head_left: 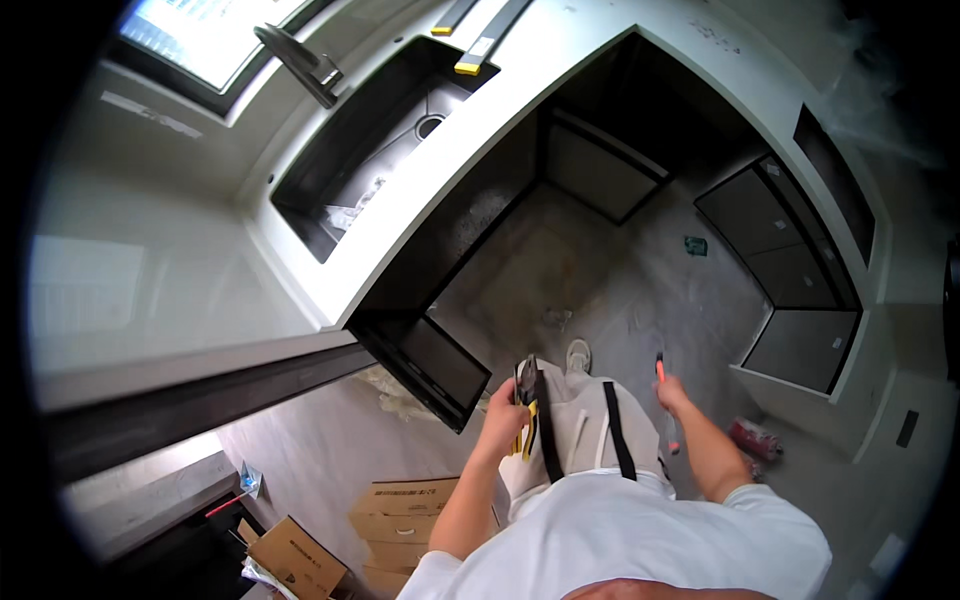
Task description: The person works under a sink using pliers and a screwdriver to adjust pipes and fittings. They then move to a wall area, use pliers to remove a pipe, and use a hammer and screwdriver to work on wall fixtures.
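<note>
Yellow-handled pliers (529, 384) located in front of the light trousers (588, 425), head up; left hand (503, 416) grasping them, fingers wrapped around; right hand (672, 394) clenched around an orange tool (660, 369), out to the right of the trousers. Cardboard boxes (402, 528) stand on the floor (330, 430) at lower left; beyond, a white counter (425, 185) holds a dark sink (375, 120), tap (300, 66) beside it.
</note>
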`<state>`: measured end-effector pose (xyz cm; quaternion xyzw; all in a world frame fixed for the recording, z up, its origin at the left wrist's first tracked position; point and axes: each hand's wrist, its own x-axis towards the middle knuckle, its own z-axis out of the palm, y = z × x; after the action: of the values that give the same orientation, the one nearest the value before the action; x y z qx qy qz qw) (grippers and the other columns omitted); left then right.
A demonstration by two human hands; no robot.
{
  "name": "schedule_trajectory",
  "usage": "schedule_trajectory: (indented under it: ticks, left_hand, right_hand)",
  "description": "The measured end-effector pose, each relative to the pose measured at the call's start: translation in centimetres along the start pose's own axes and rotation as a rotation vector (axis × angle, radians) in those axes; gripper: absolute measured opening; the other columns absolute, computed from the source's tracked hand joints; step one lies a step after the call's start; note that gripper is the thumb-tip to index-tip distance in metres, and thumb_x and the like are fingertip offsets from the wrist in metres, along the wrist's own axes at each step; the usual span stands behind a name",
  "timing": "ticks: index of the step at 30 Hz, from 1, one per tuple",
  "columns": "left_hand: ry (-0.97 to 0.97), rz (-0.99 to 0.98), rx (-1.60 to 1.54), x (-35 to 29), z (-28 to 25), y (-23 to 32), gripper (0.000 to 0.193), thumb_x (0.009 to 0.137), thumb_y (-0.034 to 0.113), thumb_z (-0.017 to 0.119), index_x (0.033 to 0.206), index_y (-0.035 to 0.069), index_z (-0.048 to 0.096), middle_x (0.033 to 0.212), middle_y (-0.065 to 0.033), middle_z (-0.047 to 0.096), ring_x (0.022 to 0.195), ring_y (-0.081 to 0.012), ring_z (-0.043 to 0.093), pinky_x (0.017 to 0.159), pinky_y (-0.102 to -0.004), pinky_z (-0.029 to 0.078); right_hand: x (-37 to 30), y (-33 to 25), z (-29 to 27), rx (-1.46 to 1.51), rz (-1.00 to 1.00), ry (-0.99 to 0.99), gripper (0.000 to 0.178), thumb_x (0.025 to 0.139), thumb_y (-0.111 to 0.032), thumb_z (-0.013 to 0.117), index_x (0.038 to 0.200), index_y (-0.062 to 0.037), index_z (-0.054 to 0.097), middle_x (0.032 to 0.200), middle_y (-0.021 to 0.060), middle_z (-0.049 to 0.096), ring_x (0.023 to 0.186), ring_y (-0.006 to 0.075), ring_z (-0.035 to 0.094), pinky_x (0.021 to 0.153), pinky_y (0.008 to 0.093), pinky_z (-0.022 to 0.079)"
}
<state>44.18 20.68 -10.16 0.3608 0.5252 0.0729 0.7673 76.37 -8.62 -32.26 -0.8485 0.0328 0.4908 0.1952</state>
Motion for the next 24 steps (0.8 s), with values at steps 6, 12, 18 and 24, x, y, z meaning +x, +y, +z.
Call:
schedule_trajectory:
  ticks: [6, 12, 18, 24]
  left_hand:
    - [0.103, 0.253, 0.279, 21.4, -0.2, 1.6, 0.055, 0.07, -0.015, 0.05, 0.123, -0.001, 0.061, 0.088, 0.0, 0.059, 0.078, -0.0125, 0.054, 0.066, -0.0271, 0.044]
    - [0.158, 0.002, 0.5, 47.3, -5.8, -3.5, 0.044, 0.077, -0.003, 0.055, 0.12, -0.003, 0.063, 0.099, -0.0196, 0.069, 0.093, -0.0258, 0.063, 0.086, -0.0372, 0.05]
    - [0.046, 0.104, 0.224, 69.3, -11.1, -5.6, 0.06, 0.069, -0.006, 0.05, 0.128, -0.002, 0.06, 0.102, -0.0077, 0.062, 0.086, -0.0182, 0.058, 0.069, -0.0298, 0.048]
    - [0.136, 0.087, 0.057, 78.4, -16.2, -3.9, 0.04, 0.069, -0.008, 0.05, 0.107, -0.001, 0.057, 0.089, -0.0147, 0.062, 0.073, -0.0226, 0.058, 0.061, -0.0333, 0.049]
  right_hand:
    - [10.7, -19.5, 2.6, -0.275, -0.277, -0.128, 0.024, 0.089, -0.021, 0.07, 0.1, -0.0015, 0.061, 0.079, 0.0145, 0.065, 0.071, 0.0287, 0.065, 0.064, 0.046, 0.05]
    - [30.0, -32.6, 16.2, -0.714, -0.612, -0.138, 0.028, 0.091, -0.021, 0.062, 0.112, -0.0032, 0.066, 0.109, 0.0272, 0.071, 0.106, 0.0463, 0.067, 0.089, 0.0526, 0.055]
    - [46.9, -41.6, 28.9, -1.088, -0.878, -0.245, 0.039, 0.095, -0.016, 0.055, 0.131, -0.0019, 0.06, 0.118, 0.0188, 0.071, 0.107, 0.0382, 0.069, 0.092, 0.0464, 0.055]
    - [57.4, -42.3, 36.4, -0.996, -1.206, -0.233, 0.031, 0.095, -0.012, 0.056, 0.124, -0.0024, 0.06, 0.111, 0.0218, 0.07, 0.101, 0.0403, 0.068, 0.088, 0.0492, 0.054]
